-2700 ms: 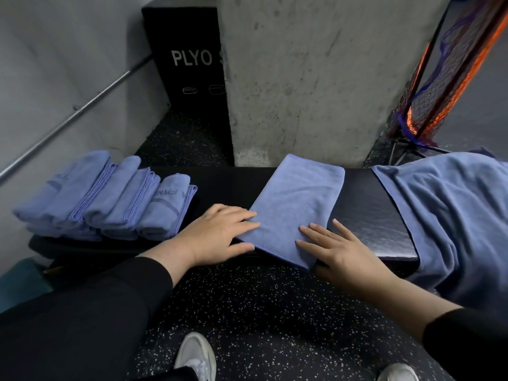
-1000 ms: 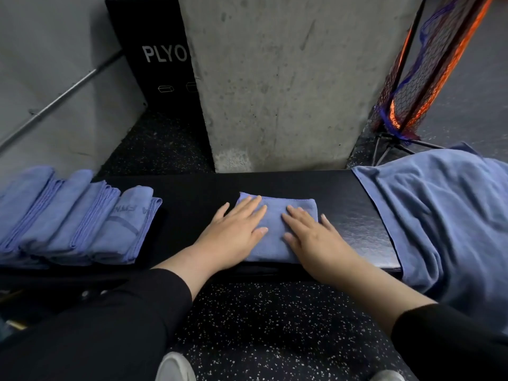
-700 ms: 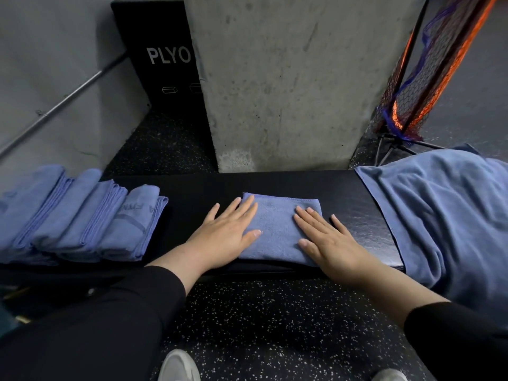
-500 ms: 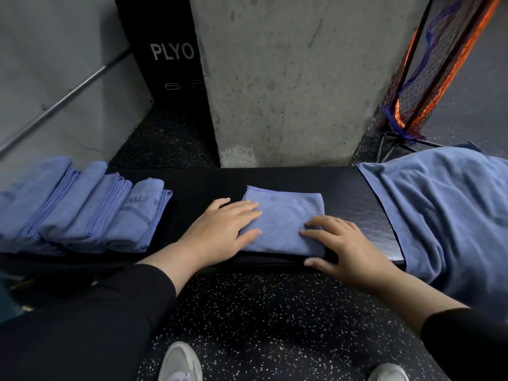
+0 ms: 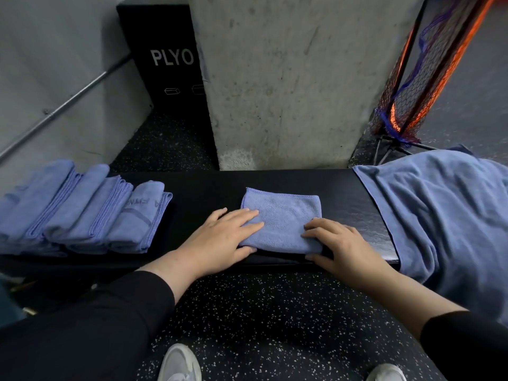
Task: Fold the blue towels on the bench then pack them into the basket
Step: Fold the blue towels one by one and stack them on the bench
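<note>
A small folded blue towel (image 5: 283, 218) lies in the middle of the black padded bench (image 5: 349, 204). My left hand (image 5: 222, 240) rests flat on the towel's left edge with straight fingers, its thumb along the near edge. My right hand (image 5: 341, 246) holds the near right corner, fingers curled on top and thumb below at the bench's front edge. Several folded blue towels (image 5: 82, 213) lie in an overlapping row at the bench's left end. A heap of unfolded blue towels (image 5: 445, 215) covers the right end. No basket is in view.
A concrete pillar (image 5: 288, 78) stands just behind the bench, with a black PLYO box (image 5: 170, 59) to its left. An orange and blue net on a stand (image 5: 428, 64) leans at the back right. A metal rail (image 5: 71, 97) runs along the left wall. My shoes (image 5: 180, 364) stand on speckled flooring.
The long towel strip has been folded down into a small rectangle. Both hands smoothed it, then slid out to its edges; my right fingers have curled round the near right corner.
</note>
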A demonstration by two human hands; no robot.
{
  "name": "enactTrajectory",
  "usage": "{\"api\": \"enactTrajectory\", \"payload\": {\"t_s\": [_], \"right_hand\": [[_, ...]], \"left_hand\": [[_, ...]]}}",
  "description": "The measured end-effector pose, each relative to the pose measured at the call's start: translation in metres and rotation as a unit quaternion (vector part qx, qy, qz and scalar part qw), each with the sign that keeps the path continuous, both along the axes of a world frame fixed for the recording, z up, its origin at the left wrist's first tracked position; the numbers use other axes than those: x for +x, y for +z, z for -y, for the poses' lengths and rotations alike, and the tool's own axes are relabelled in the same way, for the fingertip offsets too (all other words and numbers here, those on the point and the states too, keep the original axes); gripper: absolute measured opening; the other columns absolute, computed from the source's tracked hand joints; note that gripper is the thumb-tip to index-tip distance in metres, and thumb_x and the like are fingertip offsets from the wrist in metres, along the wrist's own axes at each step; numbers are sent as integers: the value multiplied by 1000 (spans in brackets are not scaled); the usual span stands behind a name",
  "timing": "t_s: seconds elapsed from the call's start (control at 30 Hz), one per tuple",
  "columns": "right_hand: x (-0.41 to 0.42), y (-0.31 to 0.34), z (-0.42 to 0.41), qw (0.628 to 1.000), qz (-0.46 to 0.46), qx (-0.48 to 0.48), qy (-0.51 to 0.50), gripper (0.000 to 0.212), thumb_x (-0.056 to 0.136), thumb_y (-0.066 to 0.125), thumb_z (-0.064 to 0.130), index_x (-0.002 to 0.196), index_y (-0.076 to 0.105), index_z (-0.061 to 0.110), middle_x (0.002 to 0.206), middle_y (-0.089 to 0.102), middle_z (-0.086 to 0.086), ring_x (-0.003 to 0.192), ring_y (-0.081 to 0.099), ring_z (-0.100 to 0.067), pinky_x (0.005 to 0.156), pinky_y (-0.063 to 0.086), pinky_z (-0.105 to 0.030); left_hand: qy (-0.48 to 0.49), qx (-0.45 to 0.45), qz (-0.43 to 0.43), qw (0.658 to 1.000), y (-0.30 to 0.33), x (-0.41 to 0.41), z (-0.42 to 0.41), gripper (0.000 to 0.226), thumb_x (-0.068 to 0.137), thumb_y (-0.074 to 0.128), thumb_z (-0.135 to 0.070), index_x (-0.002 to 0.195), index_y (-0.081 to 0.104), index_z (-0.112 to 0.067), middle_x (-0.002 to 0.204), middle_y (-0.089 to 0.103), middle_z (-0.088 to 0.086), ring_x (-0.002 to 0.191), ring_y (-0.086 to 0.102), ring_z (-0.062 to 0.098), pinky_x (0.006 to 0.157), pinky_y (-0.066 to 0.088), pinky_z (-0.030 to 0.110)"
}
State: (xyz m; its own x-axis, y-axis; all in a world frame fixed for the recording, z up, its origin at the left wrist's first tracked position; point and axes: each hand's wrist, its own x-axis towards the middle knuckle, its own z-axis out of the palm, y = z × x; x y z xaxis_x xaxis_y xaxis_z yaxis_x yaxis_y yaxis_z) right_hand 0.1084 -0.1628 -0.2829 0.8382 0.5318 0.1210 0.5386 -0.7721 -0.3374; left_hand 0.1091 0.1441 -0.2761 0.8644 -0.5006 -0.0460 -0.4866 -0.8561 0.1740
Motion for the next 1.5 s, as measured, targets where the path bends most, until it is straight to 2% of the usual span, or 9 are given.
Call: {"api": "enactTrajectory", "payload": {"t_s": [0.17,0.27,0.47,0.7,0.9,1.0,1.13,1.37,1.5], "right_hand": [[4,18,-7,996,-26,52,-64,16,96,59,38,109,56,29,91,60,18,83,50,-4,83,36,-28],[7,31,-3,991,-83,67,-76,16,96,59,42,103,55,29,71,58,12,73,54,-3,68,40,-27],[9,38,-6,986,-130,59,-91,45,85,73,51,120,47,40,87,57,23,80,55,6,70,41,-14],[33,31,-19,970,-103,140,-172,40,89,72,39,123,52,34,109,58,14,94,58,-9,82,43,-28],[33,12,-36,982,163,16,-98,25,91,58,20,113,69,25,132,60,5,121,55,-21,98,37,-46],[27,-2,-37,990,130,-11,-60,43,99,37,32,132,62,22,144,56,7,138,47,-14,115,30,-49],[27,-8,-26,997,10,-70,-36,72,97,21,66,158,25,29,164,17,19,153,8,-4,125,11,-47],[43,-6,-10,998,-61,7,24,77,93,61,52,158,23,36,162,15,27,150,2,9,126,9,-35],[42,1,-10,999,-16,27,25,64,88,74,33,145,44,31,154,43,16,144,35,-3,122,25,-36]], "left_hand": [[-4,-34,28,999,6,-3,2,58,94,48,-67,144,48,-37,154,36,-18,145,23,1,125,12,36],[22,-100,18,995,10,-3,8,32,95,47,-60,110,60,-35,114,58,-20,113,48,0,111,32,35],[157,-255,-85,950,22,7,13,11,94,59,-47,94,61,-36,81,67,-11,81,61,5,75,52,33],[249,-295,-76,919,23,24,26,12,93,67,-42,98,59,-35,89,69,-11,86,65,6,80,55,38],[65,-59,240,967,7,27,34,34,97,51,-37,122,67,-21,127,63,-3,113,62,22,95,44,42],[17,24,108,994,-2,18,38,65,100,25,-55,154,38,-22,162,35,-5,149,31,14,121,23,46],[46,66,5,997,-3,17,31,75,98,15,-66,161,1,-28,170,2,-12,156,-1,10,126,5,49],[83,62,-46,994,4,19,15,79,94,16,-71,162,3,-31,169,2,-16,155,-2,8,126,4,48],[146,38,5,989,18,16,10,78,95,22,-71,156,33,-24,165,27,-8,151,23,13,121,21,44]]}}
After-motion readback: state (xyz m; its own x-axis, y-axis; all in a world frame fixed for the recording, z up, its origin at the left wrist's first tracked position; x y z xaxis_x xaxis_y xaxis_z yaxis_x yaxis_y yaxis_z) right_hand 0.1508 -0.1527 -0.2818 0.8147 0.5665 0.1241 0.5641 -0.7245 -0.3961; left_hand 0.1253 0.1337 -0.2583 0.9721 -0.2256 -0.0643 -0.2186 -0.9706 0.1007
